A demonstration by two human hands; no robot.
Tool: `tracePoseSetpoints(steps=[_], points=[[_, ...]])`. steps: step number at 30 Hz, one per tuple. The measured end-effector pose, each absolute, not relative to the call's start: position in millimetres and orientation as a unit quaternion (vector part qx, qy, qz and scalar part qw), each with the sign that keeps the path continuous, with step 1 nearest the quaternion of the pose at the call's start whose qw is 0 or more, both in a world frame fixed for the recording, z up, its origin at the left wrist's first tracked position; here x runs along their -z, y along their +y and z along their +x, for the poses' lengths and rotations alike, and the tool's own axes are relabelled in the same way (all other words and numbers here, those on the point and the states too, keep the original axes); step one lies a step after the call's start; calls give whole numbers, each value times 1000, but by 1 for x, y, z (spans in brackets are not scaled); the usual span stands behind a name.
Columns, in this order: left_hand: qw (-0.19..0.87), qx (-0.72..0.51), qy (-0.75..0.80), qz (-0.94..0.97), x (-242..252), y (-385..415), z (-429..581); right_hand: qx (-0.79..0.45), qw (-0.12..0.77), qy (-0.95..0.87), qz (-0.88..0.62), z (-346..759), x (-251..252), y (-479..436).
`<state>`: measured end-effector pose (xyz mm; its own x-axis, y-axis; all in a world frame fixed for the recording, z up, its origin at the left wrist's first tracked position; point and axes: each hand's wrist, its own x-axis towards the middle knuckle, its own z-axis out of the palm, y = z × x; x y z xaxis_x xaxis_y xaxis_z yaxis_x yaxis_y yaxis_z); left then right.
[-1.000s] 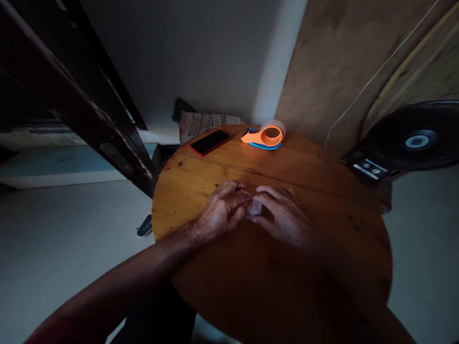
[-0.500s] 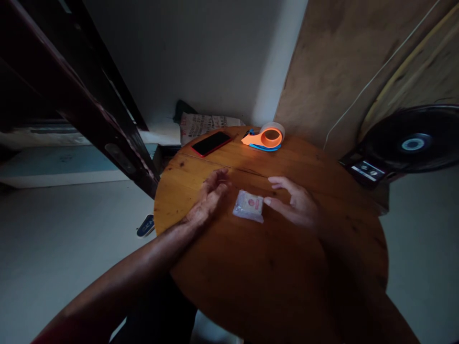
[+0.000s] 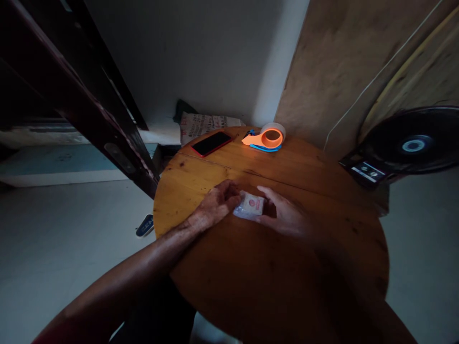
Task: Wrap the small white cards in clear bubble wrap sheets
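Observation:
A small clear plastic packet point(image 3: 249, 206) with a red mark lies flat near the middle of the round wooden table point(image 3: 279, 267). My left hand point(image 3: 217, 205) rests on the table at the packet's left edge, its fingers curled onto that edge. From the right, my right hand point(image 3: 283, 215) pinches the packet's right edge with thumb and fingers. Both forearms reach in from the lower part of the view.
At the table's far edge lie a red-cased phone point(image 3: 210, 143) and an orange tape dispenser point(image 3: 267, 137). A dark wooden ladder point(image 3: 82, 110) leans at the left. A black fan point(image 3: 412, 143) stands at the right beside a plywood board point(image 3: 340, 62).
Half a second ago both hands were spread apart from the packet, which lay free. They have closed back in and now hold its left and right edges.

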<state>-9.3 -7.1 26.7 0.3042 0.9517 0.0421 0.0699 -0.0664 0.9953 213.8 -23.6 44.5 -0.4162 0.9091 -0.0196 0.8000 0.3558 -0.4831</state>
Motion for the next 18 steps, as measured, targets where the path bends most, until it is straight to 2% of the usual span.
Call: tracePoseSetpoints(steps=[5, 11, 18], points=[[585, -405, 390, 585, -26, -8, -6, -182, 116, -816, -536, 220, -55, -24], [510, -402, 430, 628, -28, -9, -8, -175, 83, -822, -536, 232, -58, -26], [524, -408, 426, 614, -29, -9, -7, -175, 109, -821, -532, 228, -63, -25]])
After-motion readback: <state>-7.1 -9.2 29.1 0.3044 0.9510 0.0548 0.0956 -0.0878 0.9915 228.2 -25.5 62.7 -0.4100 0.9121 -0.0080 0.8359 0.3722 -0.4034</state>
